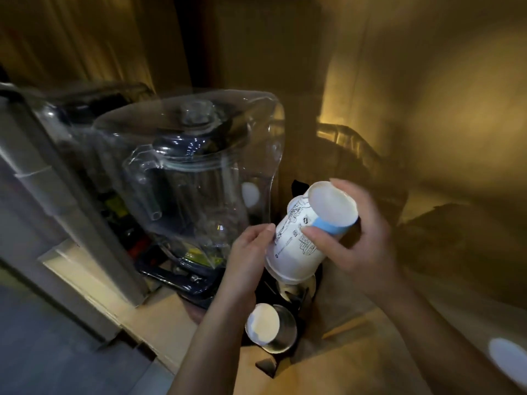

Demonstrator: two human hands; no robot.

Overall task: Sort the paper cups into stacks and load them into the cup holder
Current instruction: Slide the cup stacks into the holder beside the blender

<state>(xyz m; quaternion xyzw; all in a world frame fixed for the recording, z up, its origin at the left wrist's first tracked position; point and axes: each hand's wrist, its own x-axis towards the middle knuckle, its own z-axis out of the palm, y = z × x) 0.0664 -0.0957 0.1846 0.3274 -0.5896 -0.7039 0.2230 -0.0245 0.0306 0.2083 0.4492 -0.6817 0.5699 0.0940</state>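
Note:
I hold a stack of white paper cups [302, 238] upside down and tilted, its printed side facing me. A blue band runs near the upturned base. My right hand [359, 235] grips the top of the stack at the blue band. My left hand [248, 252] steadies its lower left side. The stack's mouth hovers just above the black cup holder [288, 295], over one of its metal tubes. In the holder's nearer metal tube [282, 334] sits another upside-down white cup [262, 323].
A large clear blender enclosure with a jug [185, 178] stands close on the left of the cup holder, on a brown counter [328, 372]. A white rounded object [507, 357] lies at the right edge. The background is dim and blurred.

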